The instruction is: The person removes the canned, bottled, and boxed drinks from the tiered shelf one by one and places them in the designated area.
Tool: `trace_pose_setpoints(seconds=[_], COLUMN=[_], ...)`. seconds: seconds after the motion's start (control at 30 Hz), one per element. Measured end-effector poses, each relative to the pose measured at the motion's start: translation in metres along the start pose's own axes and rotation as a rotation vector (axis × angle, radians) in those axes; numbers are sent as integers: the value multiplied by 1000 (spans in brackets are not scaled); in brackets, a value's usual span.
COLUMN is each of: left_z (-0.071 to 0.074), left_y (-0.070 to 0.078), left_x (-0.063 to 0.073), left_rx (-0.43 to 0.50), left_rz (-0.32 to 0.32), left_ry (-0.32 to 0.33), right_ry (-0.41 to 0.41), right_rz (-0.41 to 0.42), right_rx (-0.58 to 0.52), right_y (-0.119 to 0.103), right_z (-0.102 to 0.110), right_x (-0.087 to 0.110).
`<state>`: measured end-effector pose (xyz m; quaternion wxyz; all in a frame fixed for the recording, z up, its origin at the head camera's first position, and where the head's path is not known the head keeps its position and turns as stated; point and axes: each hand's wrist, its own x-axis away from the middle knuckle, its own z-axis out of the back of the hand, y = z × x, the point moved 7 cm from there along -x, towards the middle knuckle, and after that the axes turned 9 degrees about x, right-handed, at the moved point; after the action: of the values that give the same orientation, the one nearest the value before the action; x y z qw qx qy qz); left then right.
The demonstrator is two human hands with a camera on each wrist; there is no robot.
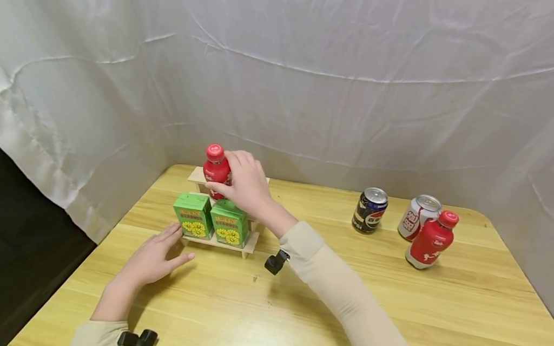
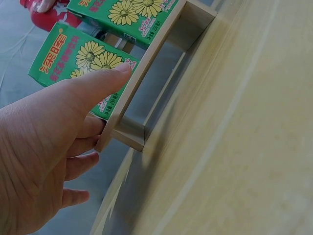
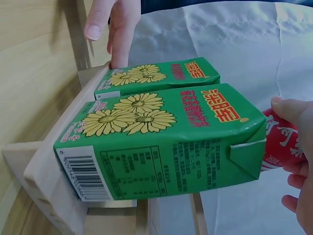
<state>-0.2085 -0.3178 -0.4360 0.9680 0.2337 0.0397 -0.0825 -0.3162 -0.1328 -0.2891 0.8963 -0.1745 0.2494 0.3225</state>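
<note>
My right hand grips a red bottle by its side, over the upper tier of a small wooden stepped rack. Two green drink cartons with yellow flowers stand side by side on the lower tier, in front of the bottle. Beside the left end of that tier is my left hand, fingers stretched out, fingertips at the rack's end. In the left wrist view its thumb overlaps the nearer carton. The right wrist view shows the bottle partly hidden behind a carton.
To the right on the wooden table stand a dark Pepsi can, a white can and another red bottle. A pale curtain hangs behind the table and along its sides. Black cloth lies beyond the left edge.
</note>
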Motion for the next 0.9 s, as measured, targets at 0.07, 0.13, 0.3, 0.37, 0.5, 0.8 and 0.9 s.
trace_pose_setpoints(seconds=[0.07, 0.13, 0.3, 0.37, 0.5, 0.8, 0.9], left_z=[0, 0, 0, -1, -1, -1, -1], left_y=[0, -1, -1, -1, 0, -1, -1], left_x=[0, 0, 0, 0, -1, -1, -1], left_rx=[0, 0, -2, -2, -7, -8, -9], left_rz=[2, 5, 2, -1, -6, 1, 1], left_ry=[-2, -3, -2, 0, 3, 2, 2], right_ry=[15, 29, 51, 58, 78, 114, 133], right_rz=[9, 18, 21, 13, -7, -43, -50], right_rx=[3, 1, -3, -5, -14, -53, -68], right_y=[1, 2, 8, 11, 19, 39, 45], right_z=[2, 5, 7, 7, 11, 20, 24], right_x=[2, 5, 11, 14, 20, 35, 41])
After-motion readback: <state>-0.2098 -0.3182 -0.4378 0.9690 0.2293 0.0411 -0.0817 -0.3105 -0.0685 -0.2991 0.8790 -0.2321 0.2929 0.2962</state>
